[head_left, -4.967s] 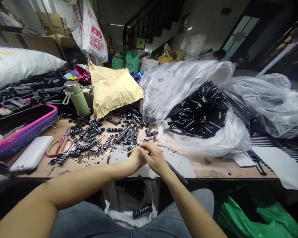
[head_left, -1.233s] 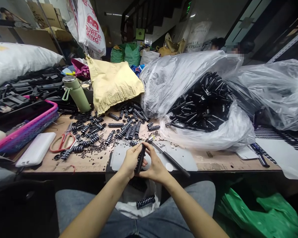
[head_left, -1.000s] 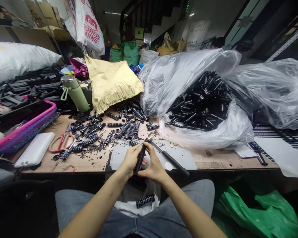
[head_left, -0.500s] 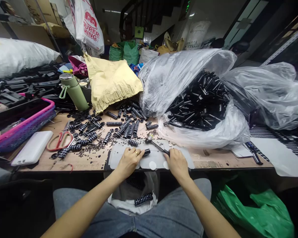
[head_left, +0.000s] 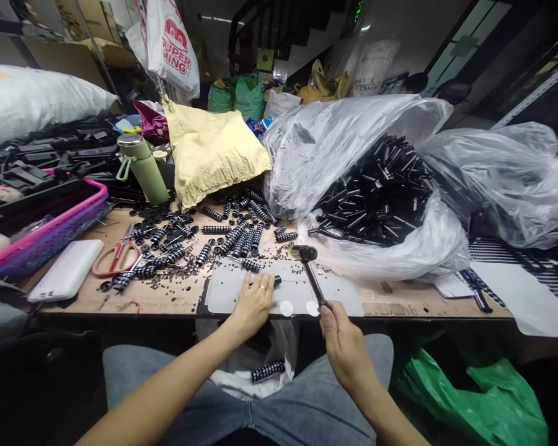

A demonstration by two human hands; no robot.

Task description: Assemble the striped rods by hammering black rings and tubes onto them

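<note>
My right hand (head_left: 345, 339) is closed round the handle of a hammer (head_left: 314, 282). The hammer's head is raised above the board, pointing away from me. My left hand (head_left: 255, 301) presses a short black cylindrical part (head_left: 277, 280) down on a pale cutting board (head_left: 339, 291); the fingers cover most of that part. Just beyond the left hand lies a black-and-white ribbed roller (head_left: 250, 265). Two white discs, one of them a round disc (head_left: 286, 308), sit at the board's front edge. Small dark rings lie scattered behind and beside the board.
A clear plastic bag (head_left: 297, 161) full of black rods stands behind the board. To the left lie scissors (head_left: 117, 257), a white phone-like slab (head_left: 65, 271), a green flask (head_left: 144, 170) and a pink-rimmed basket (head_left: 86, 207). An open bag (head_left: 279, 391) with rollers hangs between my knees.
My right hand has drawn back towards me and lifted the hammer, whose head now points up and away. My left hand stays at the board on the black part, its fingers flatter.
</note>
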